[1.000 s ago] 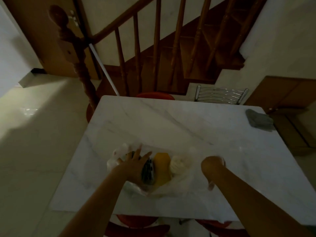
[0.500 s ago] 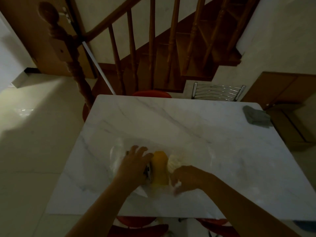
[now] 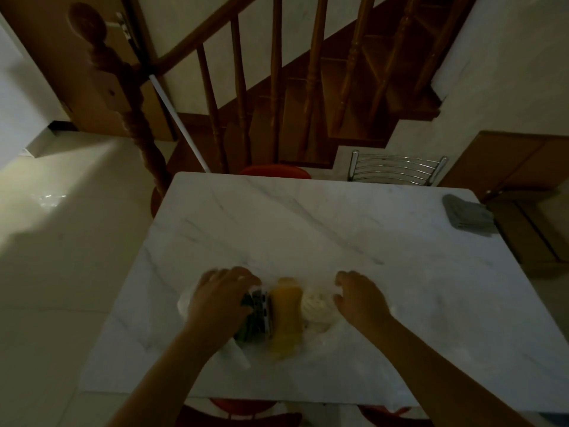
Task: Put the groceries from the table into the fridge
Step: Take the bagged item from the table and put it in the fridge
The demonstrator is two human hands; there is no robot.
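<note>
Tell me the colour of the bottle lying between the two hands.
Yellow-orange; the bottle shows in the head view.

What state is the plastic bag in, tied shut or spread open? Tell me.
Spread open: the plastic bag lies flat on the table, with the yellow packet and white bundle exposed between both hands.

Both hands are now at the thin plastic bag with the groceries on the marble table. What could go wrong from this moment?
The plastic bag looks thin and lies open, so the yellow bottle or the white bundle might slip out if it is lifted unevenly. The left hand covers the dark green item, so its grip is unclear. Dim light may hide smaller items.
</note>
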